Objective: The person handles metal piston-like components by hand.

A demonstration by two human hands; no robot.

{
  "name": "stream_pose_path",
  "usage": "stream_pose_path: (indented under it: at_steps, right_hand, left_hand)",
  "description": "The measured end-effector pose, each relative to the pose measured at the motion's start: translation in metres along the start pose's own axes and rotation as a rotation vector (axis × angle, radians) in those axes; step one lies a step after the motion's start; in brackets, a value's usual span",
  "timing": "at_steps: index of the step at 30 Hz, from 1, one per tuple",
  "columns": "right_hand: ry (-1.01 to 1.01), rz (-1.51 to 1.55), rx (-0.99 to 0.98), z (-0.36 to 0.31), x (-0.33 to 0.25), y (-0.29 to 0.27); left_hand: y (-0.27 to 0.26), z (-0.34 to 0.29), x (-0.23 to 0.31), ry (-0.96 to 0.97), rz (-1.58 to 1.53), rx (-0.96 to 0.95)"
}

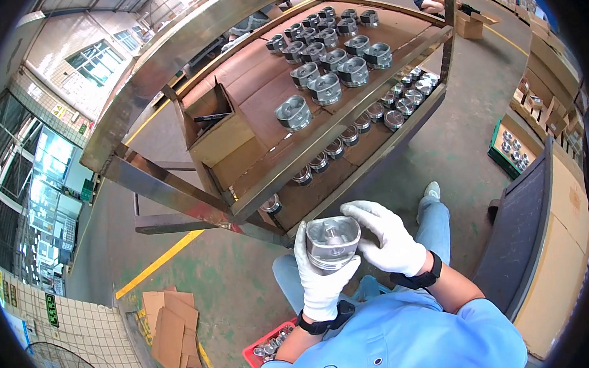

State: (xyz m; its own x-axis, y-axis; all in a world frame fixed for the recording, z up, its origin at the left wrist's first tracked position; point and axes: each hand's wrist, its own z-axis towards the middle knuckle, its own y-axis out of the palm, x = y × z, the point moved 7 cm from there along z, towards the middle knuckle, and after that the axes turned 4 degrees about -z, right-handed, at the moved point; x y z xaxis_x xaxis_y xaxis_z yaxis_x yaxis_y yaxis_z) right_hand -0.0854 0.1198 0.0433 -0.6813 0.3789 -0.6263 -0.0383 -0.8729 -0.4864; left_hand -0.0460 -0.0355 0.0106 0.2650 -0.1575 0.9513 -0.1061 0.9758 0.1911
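A grey-green floor [236, 270] lies beneath a two-level metal rack [335, 130] whose shelves are lined with brown board. On its upper shelf, toward the left, sits an open cardboard box [229, 142]. Near the rack's front corner, the white-gloved left hand [320, 276] is clamped around a silvery piston, while the gloved right hand [391, 242] is just beside it, fingers and thumb apart; whether they touch is unclear. The held piston [334, 238] resembles the loose pistons [326, 88] grouped on the upper shelf; more round metal parts [394, 119] sit below.
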Motion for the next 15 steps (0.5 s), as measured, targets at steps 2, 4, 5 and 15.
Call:
stream_pose_path:
  at_steps: [2, 4, 5, 15]
  right_hand:
    - [0.084, 0.08, 0.021, -0.002, 0.003, -0.001]
    - [0.25, 0.338, -0.017, -0.008, 0.012, 0.001]
    - [0.22, 0.341, -0.021, -0.008, 0.01, 0.0]
    - [0.33, 0.335, -0.024, -0.01, 0.027, 0.019]
  left_hand:
    - [-0.001, -0.001, 0.006, 0.106, 0.263, 0.01]
    - [-0.005, -0.002, 0.006, 0.196, 0.432, 0.06]
    - [-0.004, -0.001, 0.009, 0.255, 0.476, 0.083]
    - [0.001, -0.001, 0.013, 0.242, 0.517, 0.008]
